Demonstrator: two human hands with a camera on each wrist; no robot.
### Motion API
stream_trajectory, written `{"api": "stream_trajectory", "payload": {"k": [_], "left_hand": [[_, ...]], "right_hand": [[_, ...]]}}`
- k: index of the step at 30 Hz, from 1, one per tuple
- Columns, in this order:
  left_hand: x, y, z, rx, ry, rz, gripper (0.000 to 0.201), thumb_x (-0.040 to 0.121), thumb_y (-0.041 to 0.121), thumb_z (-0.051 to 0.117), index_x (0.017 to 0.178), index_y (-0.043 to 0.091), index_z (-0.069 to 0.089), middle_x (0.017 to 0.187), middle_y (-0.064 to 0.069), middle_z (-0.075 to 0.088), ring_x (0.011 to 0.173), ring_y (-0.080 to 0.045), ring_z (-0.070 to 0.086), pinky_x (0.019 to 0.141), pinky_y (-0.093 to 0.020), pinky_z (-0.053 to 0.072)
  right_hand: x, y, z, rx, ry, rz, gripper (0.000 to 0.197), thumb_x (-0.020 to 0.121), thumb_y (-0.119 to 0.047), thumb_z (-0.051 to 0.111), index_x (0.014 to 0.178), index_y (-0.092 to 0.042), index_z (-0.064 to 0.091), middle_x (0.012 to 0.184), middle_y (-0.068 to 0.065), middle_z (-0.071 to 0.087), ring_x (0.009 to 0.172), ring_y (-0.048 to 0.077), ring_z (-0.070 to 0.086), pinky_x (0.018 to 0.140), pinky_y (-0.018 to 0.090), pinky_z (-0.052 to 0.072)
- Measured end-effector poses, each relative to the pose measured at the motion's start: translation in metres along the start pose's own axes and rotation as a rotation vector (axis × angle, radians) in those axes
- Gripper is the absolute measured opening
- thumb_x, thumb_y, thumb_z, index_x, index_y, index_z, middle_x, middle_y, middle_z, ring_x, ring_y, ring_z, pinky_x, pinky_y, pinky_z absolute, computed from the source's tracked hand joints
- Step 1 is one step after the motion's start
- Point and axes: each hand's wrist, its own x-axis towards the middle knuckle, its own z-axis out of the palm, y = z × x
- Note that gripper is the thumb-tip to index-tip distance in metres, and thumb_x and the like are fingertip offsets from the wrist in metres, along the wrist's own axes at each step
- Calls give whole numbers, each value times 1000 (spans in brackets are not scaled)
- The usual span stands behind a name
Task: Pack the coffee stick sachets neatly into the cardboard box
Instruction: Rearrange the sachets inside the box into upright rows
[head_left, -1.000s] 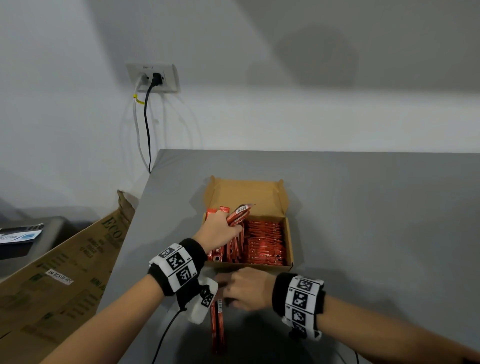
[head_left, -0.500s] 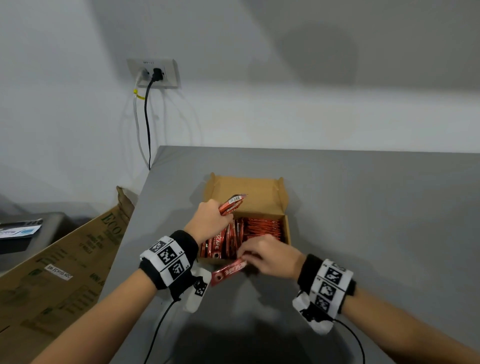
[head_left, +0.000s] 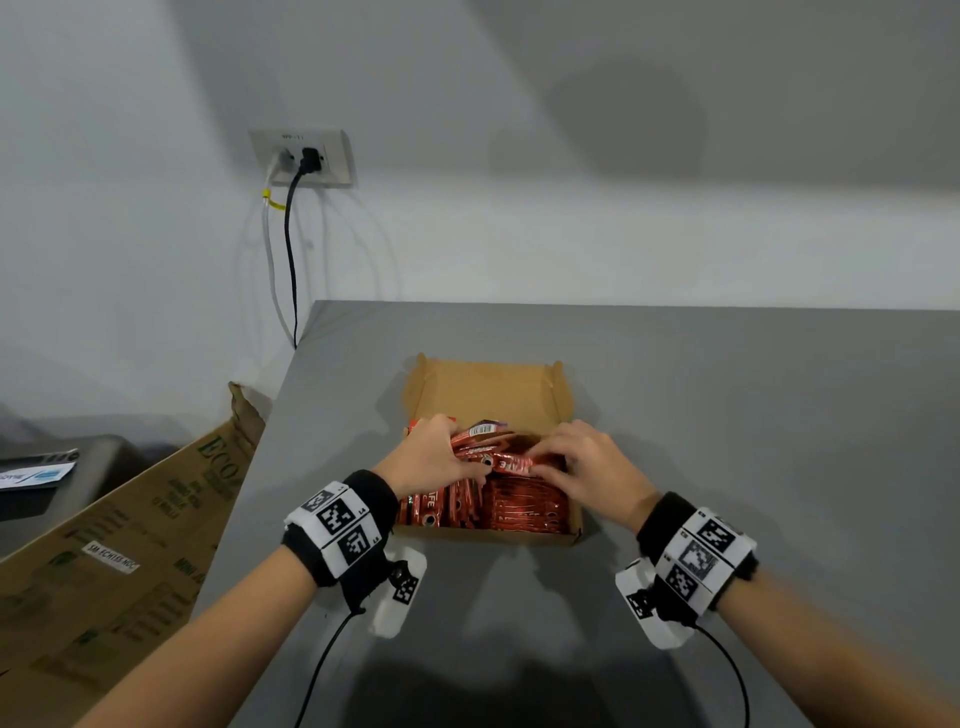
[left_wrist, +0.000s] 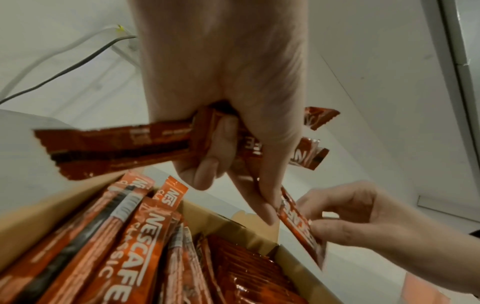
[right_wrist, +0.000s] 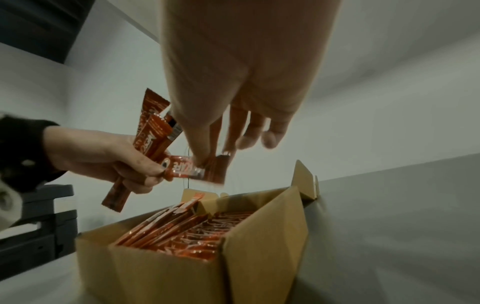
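Note:
An open cardboard box sits on the grey table, packed with red coffee stick sachets. My left hand hovers over the box's left half and grips a small bunch of sachets. My right hand is over the box's right half and pinches one end of a single sachet. That sachet's other end touches the left hand's fingertips.
A large flattened carton leans beside the table's left edge. A wall socket with cables hangs behind the table's left corner. Bare grey tabletop stretches to the right of and behind the box.
My right hand picked a sachet off the table in front of the box, lifted it over the box and brought it to my left hand. The left hand stayed above the box with its bunch.

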Motion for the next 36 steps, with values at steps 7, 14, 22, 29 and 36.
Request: {"api": "stream_trajectory", "payload": {"k": [7, 14, 22, 29, 36], "left_hand": [[1, 12, 9, 52, 123, 134, 9, 80, 20, 72, 74, 19, 66, 66, 3, 64, 52, -8, 55, 48, -16, 42], [3, 14, 20, 17, 202, 179, 18, 82, 23, 71, 99, 17, 70, 80, 5, 70, 65, -2, 62, 59, -17, 50], [5, 0, 26, 232, -69, 94, 11, 82, 22, 71, 89, 14, 72, 73, 5, 66, 53, -2, 53, 52, -14, 39], [7, -5, 37, 254, -80, 111, 10, 81, 16, 71, 88, 9, 72, 75, 2, 67, 53, -2, 54, 50, -8, 40], [10, -6, 40, 365, -30, 132, 15, 83, 21, 67, 93, 11, 71, 87, -2, 71, 72, -11, 65, 71, -22, 54]], "right_hand": [[5, -12, 7, 156, 147, -34, 15, 84, -13, 67, 96, -4, 66, 76, -21, 47, 72, -11, 53, 67, 1, 39], [2, -26, -1, 759, 292, 190, 41, 89, 3, 54, 101, -33, 37, 81, 4, 65, 68, 16, 70, 64, 24, 57], [-14, 0, 1, 115, 25, 67, 8, 78, -18, 73, 86, -18, 74, 90, -4, 67, 83, 4, 51, 75, 6, 34], [-16, 2, -2, -13, -177, 171, 11, 83, -20, 68, 91, -14, 72, 85, -5, 70, 66, -2, 51, 64, 10, 37], [-6, -8, 11, -178, -278, 111, 31, 86, -37, 62, 108, -14, 62, 108, 2, 58, 103, 17, 50, 86, 28, 42]]}}
